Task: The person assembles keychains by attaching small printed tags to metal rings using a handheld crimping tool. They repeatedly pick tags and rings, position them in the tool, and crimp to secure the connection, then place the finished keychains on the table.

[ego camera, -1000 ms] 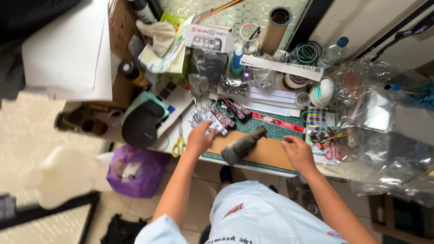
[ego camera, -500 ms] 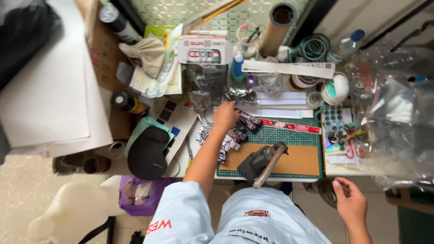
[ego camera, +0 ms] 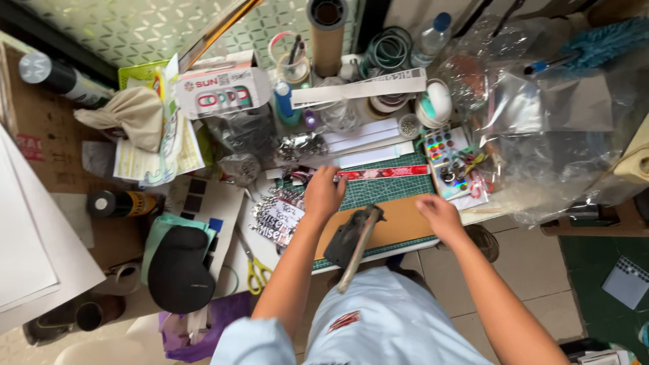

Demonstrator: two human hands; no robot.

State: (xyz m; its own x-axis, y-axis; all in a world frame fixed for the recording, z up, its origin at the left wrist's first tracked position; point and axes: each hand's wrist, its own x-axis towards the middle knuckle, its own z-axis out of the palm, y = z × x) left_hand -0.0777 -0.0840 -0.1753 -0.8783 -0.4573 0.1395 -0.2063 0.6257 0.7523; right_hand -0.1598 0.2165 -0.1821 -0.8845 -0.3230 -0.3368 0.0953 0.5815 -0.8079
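Note:
My left hand [ego camera: 324, 194] rests palm down at the left end of the green cutting mat [ego camera: 395, 184], beside a pile of small printed strips [ego camera: 277, 217]. My right hand [ego camera: 441, 216] lies on a brown cardboard sheet [ego camera: 399, 226] that covers the mat's near part; whether it grips anything I cannot tell. A dark tool with a wooden handle [ego camera: 353, 238] lies on the cardboard between my hands, its handle hanging over the table edge. A red patterned strip [ego camera: 382, 172] lies across the mat just beyond my left hand.
Yellow-handled scissors [ego camera: 254, 269] lie left of the mat. A black cap [ego camera: 178, 268], a spray can [ego camera: 122, 203], a cardboard tube [ego camera: 327, 34], tape rolls [ego camera: 391, 49], a white box [ego camera: 223, 91] and crumpled clear plastic bags [ego camera: 541, 135] crowd the table.
My left hand drew back from the far items to the mat's left end. My right hand rose from below the table edge onto the cardboard. The view shifted.

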